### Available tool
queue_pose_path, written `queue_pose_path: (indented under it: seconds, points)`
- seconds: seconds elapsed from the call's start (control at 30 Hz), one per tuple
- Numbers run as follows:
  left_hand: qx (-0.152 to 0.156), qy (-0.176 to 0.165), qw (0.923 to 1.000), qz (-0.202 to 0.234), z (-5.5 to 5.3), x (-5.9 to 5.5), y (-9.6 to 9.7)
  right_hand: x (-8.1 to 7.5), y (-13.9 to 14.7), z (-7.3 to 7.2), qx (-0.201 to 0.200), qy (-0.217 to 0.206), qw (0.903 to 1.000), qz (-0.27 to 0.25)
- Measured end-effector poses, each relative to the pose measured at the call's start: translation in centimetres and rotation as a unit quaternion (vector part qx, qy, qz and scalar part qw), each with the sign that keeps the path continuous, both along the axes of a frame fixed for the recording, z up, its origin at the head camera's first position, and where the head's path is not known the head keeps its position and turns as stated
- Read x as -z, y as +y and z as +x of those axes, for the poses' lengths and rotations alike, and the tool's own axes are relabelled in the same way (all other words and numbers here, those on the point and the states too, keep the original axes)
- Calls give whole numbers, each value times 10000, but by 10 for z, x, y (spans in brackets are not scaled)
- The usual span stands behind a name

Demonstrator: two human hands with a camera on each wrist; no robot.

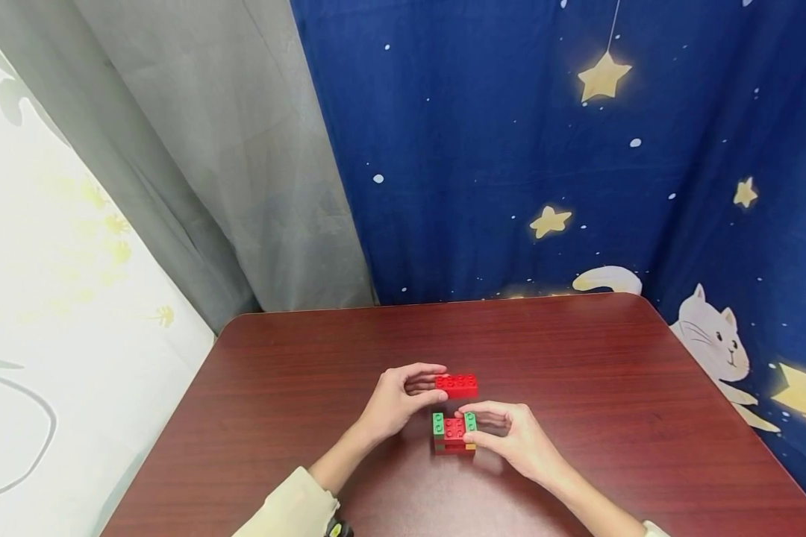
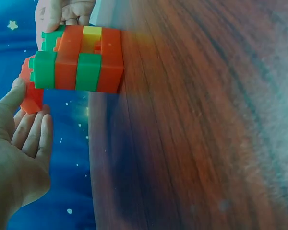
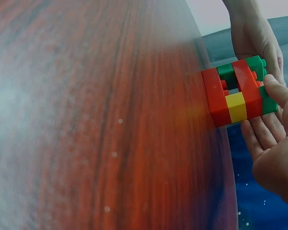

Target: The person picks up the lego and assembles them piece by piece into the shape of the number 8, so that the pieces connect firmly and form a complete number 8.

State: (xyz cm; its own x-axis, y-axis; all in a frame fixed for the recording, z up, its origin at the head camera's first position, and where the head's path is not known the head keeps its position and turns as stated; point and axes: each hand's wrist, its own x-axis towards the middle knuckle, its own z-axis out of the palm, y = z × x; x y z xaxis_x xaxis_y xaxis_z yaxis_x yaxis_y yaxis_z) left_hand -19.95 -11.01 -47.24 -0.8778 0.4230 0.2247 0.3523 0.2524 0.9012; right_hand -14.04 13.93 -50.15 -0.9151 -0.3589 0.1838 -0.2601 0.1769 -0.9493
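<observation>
In the head view, my left hand (image 1: 391, 403) grips a long red toy brick (image 1: 458, 386) by its left end, thumb in front and fingers behind. The brick is raised over the far side of a small stack of bricks (image 1: 454, 446). My right hand (image 1: 522, 441) pinches the green brick (image 1: 470, 422) at the stack's top right, between thumb and fingers. Another green brick (image 1: 438, 424) sits at its top left. The right wrist view shows two red layers with a yellow brick (image 3: 236, 108) and a green brick (image 3: 226, 73) between them, leaving a gap in the middle.
The stack stands on a dark red wooden table (image 1: 295, 373). Behind the table hang a grey curtain (image 1: 255, 149) and a blue curtain (image 1: 470, 149) with stars and a cat. A white patterned cloth (image 1: 67, 298) is at the left.
</observation>
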Motion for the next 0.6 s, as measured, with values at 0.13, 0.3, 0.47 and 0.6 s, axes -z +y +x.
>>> queue_pose_path:
  seconds: [0.13,0.3,0.47,0.6]
  points:
    - [20,17,10000,91,4,0,-2,2,0,-1,-39,154,9999,-5]
    - [58,-61,9997,208,11,-1,-3,3,0,-3,-1,236,9997,-17]
    - [18,-212,9992,339,18,-2,-4,3,0,-3,-1,263,9996,-54]
    - [16,-237,9989,413,24,-3,-4,4,-1,-3,-55,281,9995,-128]
